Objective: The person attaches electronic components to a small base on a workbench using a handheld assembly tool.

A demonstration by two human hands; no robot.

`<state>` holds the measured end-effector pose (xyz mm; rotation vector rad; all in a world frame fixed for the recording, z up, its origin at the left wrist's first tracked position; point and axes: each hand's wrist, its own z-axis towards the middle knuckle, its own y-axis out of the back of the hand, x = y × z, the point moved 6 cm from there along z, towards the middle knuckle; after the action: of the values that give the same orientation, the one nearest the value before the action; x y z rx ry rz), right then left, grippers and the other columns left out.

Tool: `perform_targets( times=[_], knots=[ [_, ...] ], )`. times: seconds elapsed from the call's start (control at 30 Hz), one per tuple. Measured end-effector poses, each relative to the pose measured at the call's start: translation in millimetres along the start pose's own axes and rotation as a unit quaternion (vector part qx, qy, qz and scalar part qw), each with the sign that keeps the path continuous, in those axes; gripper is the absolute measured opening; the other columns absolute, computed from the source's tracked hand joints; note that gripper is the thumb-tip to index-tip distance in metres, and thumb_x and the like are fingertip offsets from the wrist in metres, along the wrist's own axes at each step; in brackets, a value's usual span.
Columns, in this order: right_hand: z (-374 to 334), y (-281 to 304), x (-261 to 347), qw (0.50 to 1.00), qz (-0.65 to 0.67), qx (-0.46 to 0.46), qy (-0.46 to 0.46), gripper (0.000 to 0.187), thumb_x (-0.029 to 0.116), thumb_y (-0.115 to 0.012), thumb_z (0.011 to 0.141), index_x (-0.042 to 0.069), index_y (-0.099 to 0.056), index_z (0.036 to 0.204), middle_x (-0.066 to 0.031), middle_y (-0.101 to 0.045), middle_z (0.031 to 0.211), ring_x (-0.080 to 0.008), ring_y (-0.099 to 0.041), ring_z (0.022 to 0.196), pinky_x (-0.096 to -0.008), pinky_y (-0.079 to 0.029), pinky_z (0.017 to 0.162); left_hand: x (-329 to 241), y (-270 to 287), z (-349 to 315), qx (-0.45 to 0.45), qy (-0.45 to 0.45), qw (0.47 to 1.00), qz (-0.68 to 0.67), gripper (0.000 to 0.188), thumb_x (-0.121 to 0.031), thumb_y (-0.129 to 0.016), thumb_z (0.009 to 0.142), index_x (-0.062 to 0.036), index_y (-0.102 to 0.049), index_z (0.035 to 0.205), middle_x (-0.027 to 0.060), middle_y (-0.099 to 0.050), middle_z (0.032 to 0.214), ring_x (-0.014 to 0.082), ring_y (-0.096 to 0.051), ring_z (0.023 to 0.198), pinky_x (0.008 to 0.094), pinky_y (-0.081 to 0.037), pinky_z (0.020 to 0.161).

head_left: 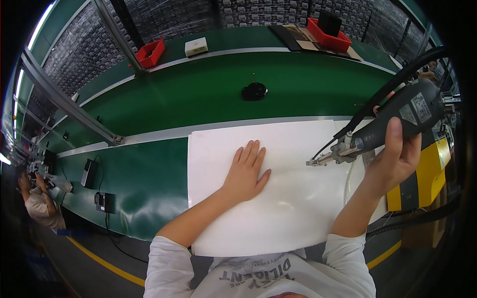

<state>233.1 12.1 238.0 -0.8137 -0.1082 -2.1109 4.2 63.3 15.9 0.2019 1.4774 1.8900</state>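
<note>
My left hand (246, 171) lies flat on a large white sheet (293, 213) spread over the bench, fingers stretched out and holding nothing. To the right, my right hand (397, 159) is closed around a thick grey cylindrical power tool (405, 119), which looks like an automatic-feed screwdriver. It tilts down to the left, its narrow metal nozzle (320, 160) over the sheet. A black hose (382, 92) runs along its upper side to the nozzle. The tool hides part of my right-hand fingers. Whether the nozzle touches the sheet I cannot tell.
Beyond the sheet, a small black rounded object (254, 91) sits on the green conveyor belt (198, 94). Red bins (151, 52) and a white box (196, 46) stand farther back. A yellow-and-black machine part (430, 176) is at right. At far left, another person (42, 201) works.
</note>
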Motion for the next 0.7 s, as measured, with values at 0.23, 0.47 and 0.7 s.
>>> perform_targets(
  times=[0.23, 0.47, 0.7],
  knots=[
    [-2.0, 10.9, 3.6, 0.999, -0.004, -0.018, 0.033, 0.041, 0.022, -0.068, 0.089, -0.003, -0.06, 0.121, -0.01, -0.068, 0.105, -0.0139, -0.064, 0.096, -0.0243, -0.05, 0.087, -0.9, -0.2, 0.7, 0.002, -0.005, 1.0, 0.008, 0.058, -0.029, -0.053, 0.094, 0.0086, -0.043, 0.136, 0.0286, -0.035, 0.148, 0.0416, -0.028, 0.141, 0.0502, -0.022, 0.115],
    [-1.1, 12.7, 7.0, 0.997, 0.0, -0.055, 0.051, 0.042, 0.024, -0.068, 0.09, -0.003, -0.06, 0.122, -0.0107, -0.068, 0.105, -0.0142, -0.064, 0.093, -0.0237, -0.049, 0.083, -1.5, 0.6, 0.5, 0.006, -0.005, 1.0, 0.013, 0.058, -0.029, -0.053, 0.094, 0.0087, -0.043, 0.136, 0.0288, -0.035, 0.148, 0.0417, -0.028, 0.141, 0.0504, -0.022, 0.115],
    [1.6, 11.4, 7.7, 0.997, 0.007, -0.046, 0.068, 0.043, 0.022, -0.068, 0.091, -0.004, -0.059, 0.123, -0.0107, -0.067, 0.105, -0.0128, -0.063, 0.088, -0.0226, -0.048, 0.077, -2.3, 1.1, 1.6, 0.004, -0.007, 1.0, 0.01, 0.058, -0.029, -0.053, 0.094, 0.0087, -0.043, 0.136, 0.0287, -0.035, 0.148, 0.0419, -0.028, 0.141, 0.0505, -0.022, 0.115]
  ],
)
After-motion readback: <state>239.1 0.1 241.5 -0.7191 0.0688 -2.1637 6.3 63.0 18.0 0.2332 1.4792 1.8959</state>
